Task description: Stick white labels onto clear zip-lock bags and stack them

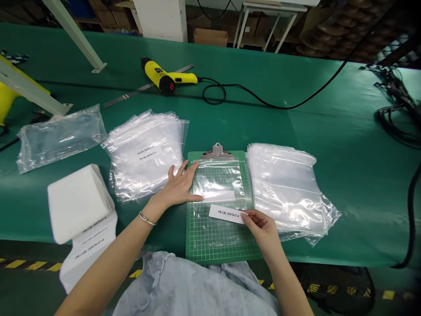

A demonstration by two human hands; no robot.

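A green gridded clipboard (pixel 197 245) lies in front of me with a clear zip bag (pixel 217 177) flat on it, its top near the metal clip (pixel 217 151). My left hand (pixel 179 186) rests with spread fingers on the bag's left edge. Between the thumb and fingers of my right hand (pixel 261 226) is a white printed label (pixel 226 213), held over the bag by its right end. A blank white strip (pixel 219 196) shows on the bag just above the label. The tips of my right fingers are partly hidden.
Left of the clipboard is a pile of labelled bags (pixel 148 158); to its right, plain bags (pixel 286 184). A folded label strip (pixel 77 202) overhangs the front edge. Behind lie a yellow heat gun (pixel 159 77), its black cord (pixel 263 103) and a steel ruler (pixel 128 95).
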